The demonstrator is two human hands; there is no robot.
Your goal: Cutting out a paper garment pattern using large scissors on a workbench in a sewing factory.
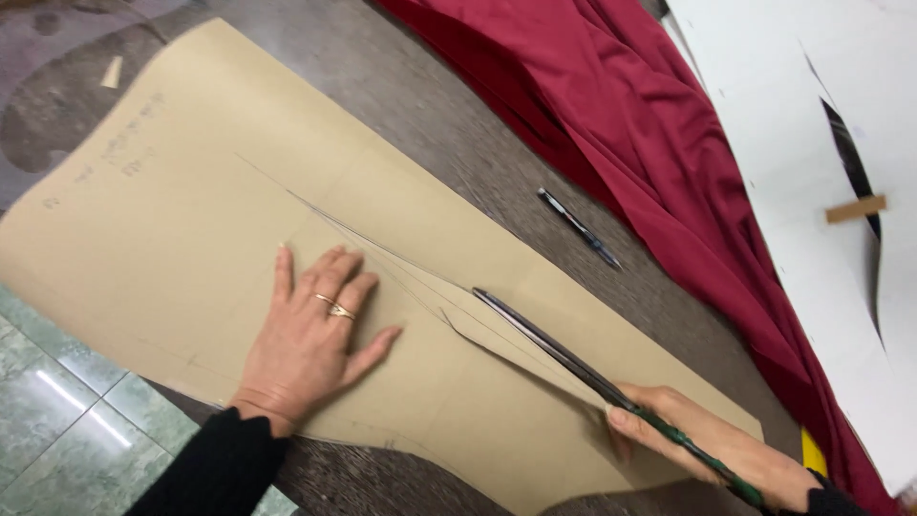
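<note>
Scissors (pixel 564 358) sit gripped in my right hand (pixel 707 444), blades partway along the pencilled line in the brown paper (pixel 191 191); my left hand (pixel 310 334) lies open, flat, pinning it to the table (pixel 449 124).

Dark red fabric (pixel 659 143) bunched in folds, running from 12 o'clock down to 4 o'clock over the counter (pixel 420 105), grey-brown, mottled. Dark pen (pixel 578 227) lying on counter just beside the fabric edge, near centre-right. White sheet (pixel 812 239) at 2–3 o'clock, with a curved slit and a small tan strip (pixel 855 208) across it. Small tan paper scrap (pixel 113 72) at 10 o'clock. Green tiled floor (pixel 57 411) at 8 o'clock
</note>
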